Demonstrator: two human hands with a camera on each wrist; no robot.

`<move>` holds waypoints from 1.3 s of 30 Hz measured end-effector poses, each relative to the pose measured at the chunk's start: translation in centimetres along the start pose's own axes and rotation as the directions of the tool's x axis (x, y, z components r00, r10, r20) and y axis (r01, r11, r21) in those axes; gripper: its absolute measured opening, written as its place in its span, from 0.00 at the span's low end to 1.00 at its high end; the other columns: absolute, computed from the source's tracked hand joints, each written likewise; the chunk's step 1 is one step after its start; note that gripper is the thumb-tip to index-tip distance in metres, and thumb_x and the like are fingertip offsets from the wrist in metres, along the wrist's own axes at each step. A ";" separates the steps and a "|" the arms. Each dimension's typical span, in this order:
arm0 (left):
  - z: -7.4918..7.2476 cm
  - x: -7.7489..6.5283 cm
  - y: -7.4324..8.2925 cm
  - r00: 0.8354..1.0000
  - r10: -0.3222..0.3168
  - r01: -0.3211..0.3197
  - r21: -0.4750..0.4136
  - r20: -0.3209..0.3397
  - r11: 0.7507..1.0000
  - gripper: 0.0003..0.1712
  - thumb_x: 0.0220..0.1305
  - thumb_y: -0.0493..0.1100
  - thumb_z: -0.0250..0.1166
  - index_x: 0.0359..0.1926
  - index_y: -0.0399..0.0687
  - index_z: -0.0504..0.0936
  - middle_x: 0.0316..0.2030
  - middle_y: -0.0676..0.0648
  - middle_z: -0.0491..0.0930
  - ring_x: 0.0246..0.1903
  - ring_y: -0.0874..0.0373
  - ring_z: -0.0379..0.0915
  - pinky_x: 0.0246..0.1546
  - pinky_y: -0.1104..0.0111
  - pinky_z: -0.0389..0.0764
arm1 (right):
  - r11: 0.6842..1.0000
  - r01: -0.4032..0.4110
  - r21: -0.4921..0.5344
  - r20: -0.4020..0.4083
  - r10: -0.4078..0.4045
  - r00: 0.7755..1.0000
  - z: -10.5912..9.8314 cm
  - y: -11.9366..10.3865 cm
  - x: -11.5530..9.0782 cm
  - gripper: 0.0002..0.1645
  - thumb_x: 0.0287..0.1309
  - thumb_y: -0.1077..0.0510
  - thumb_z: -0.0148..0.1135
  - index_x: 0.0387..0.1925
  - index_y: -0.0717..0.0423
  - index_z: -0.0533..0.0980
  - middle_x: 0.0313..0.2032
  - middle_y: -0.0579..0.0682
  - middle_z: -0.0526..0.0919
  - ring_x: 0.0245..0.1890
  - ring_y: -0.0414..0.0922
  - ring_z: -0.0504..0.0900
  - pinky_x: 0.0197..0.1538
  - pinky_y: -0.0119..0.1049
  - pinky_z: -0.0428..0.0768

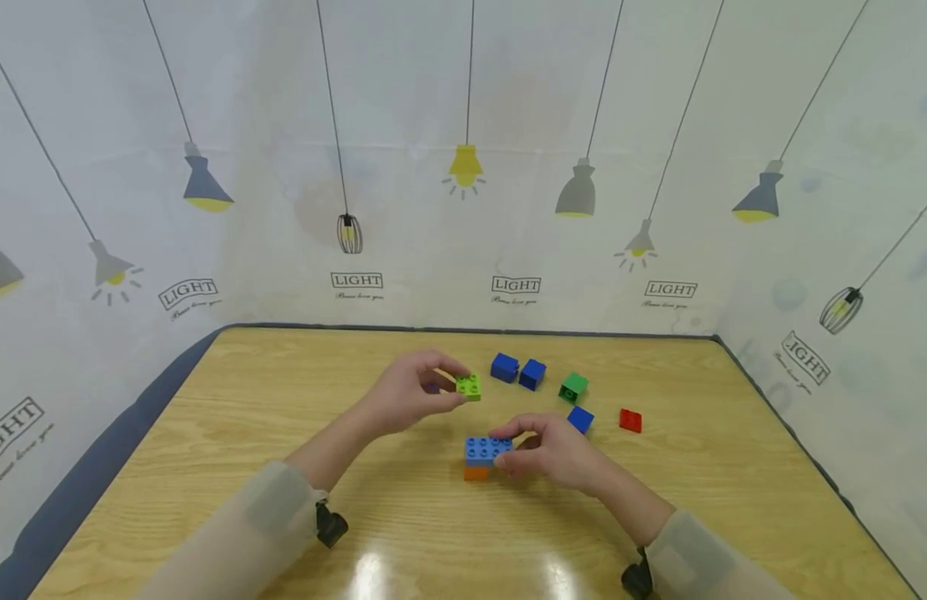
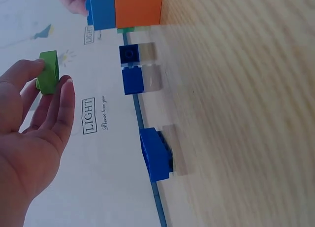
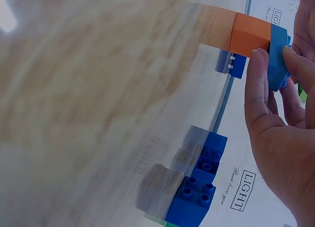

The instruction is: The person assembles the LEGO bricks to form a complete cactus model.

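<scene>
The left hand (image 1: 405, 393) pinched a lime brick (image 1: 468, 387) above the table (image 1: 231, 400); the right hand (image 1: 559, 450) pinched a light-blue brick (image 1: 481, 451) atop an orange brick (image 1: 475, 473). Behind, the backdrop (image 1: 403, 108) repeated "LIGHT" over small script ending "love you".

A pale wall covering (image 1: 403, 100) wraps the wood-grain counter (image 1: 208, 417) from nine o'clock to three, printed with hanging lamps (image 1: 466, 162), a yellow one at twelve. Bright reflections (image 1: 369, 577) gleam near six.
</scene>
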State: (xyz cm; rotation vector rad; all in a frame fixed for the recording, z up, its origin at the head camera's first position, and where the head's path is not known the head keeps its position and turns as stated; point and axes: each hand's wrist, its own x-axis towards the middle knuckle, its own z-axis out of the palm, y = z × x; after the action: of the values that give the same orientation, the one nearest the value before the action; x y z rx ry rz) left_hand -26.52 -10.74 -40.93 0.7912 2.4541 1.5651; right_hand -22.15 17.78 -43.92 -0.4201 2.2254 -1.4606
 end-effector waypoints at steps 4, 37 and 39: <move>0.1 -0.9 0.2 1.000 -0.015 0.015 -0.026 0.010 1.000 0.19 0.69 0.38 0.77 0.59 0.46 0.88 0.60 0.42 0.84 0.52 0.52 0.89 0.49 0.65 0.92 | 1.000 0.002 0.000 0.002 -0.002 1.000 0.0 0.0 0.1 0.20 0.70 0.54 0.76 0.60 0.53 0.87 0.58 0.56 0.86 0.42 0.47 0.91 0.50 0.43 0.93; 2.2 -3.7 0.1 0.992 -0.108 0.115 -0.130 0.060 0.985 0.19 0.68 0.42 0.79 0.58 0.49 0.89 0.57 0.46 0.88 0.52 0.54 0.88 0.52 0.64 0.91 | 1.000 0.004 -0.014 -0.002 -0.004 1.000 -0.1 0.2 0.1 0.20 0.70 0.55 0.76 0.61 0.53 0.86 0.58 0.56 0.85 0.42 0.47 0.91 0.49 0.41 0.92; 2.5 -3.8 0.0 0.992 -0.108 0.114 -0.114 0.061 0.987 0.18 0.69 0.43 0.79 0.58 0.50 0.90 0.56 0.46 0.89 0.52 0.55 0.88 0.50 0.66 0.91 | 1.000 0.012 -0.015 -0.001 -0.012 1.000 -0.1 0.2 0.1 0.20 0.70 0.55 0.76 0.61 0.53 0.86 0.58 0.57 0.85 0.42 0.47 0.91 0.49 0.41 0.92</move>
State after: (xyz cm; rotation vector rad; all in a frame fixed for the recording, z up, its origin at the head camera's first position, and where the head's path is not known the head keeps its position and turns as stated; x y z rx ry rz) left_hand -22.39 -10.59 -42.71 0.6570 2.3016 1.6081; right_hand -22.25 17.88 -44.06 -0.4386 2.2397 -1.4520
